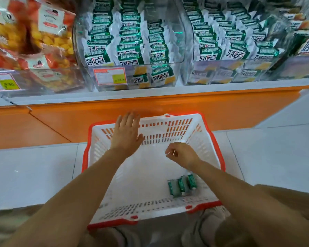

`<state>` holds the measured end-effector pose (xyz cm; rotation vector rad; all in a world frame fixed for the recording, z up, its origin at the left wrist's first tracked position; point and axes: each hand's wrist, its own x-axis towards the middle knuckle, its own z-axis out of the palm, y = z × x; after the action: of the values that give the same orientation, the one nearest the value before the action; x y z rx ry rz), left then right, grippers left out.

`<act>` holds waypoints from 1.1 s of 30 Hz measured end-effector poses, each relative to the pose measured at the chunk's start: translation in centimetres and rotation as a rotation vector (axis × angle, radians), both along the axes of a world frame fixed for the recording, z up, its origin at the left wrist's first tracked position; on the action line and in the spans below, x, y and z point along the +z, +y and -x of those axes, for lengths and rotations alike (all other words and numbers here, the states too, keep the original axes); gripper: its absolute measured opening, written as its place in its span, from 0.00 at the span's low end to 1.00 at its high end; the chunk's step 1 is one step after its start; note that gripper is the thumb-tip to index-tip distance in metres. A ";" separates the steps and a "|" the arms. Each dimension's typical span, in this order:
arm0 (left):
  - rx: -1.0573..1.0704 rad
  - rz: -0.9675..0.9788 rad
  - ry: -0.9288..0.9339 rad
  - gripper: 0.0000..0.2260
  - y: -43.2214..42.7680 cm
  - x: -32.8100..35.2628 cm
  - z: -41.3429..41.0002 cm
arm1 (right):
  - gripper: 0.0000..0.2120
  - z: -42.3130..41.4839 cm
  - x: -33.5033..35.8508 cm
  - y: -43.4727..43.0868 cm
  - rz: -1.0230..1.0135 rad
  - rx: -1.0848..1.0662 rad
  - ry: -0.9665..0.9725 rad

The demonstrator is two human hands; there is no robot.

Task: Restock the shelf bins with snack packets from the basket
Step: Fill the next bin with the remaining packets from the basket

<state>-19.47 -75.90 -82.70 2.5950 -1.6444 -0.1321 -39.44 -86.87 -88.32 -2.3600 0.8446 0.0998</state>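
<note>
In the near right part of the basket (pixel 210 139), three green packets (pixel 182 185) lie side by side, touching, long axes running from the person toward the shelf (pixel 150 90), far ends leaning a little left. Just beyond them the right hand (pixel 181 154) hangs with fingers loosely curled, nothing visible in it. The left hand (pixel 127 132) is spread flat, palm down, over the basket's far left wall. The hands are apart. The basket sits on the pale tiled floor (pixel 34 172). Above, clear bins (pixel 168 68) hold rows of upright green-and-white packets, and orange bags (pixel 30 36) fill the left.
</note>
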 end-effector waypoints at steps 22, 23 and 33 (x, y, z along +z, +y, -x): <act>0.036 0.177 0.053 0.36 0.1 -6.4 -1.4 | 0.07 -1.4 -7.7 0.5 -0.193 0.069 0.288; 0.046 0.166 0.077 0.36 0.2 -5.9 -1.2 | 0.05 -1.6 -6.8 0.1 -0.213 0.011 0.207; 0.426 0.132 0.690 0.18 0.1 2.1 2.4 | 0.12 -2.7 5.4 -1.2 -0.367 -0.383 -0.475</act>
<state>-21.83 -75.81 -80.56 2.3346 -0.8257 -0.7566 -36.76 -88.02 -82.94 -1.7421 0.9259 -0.4133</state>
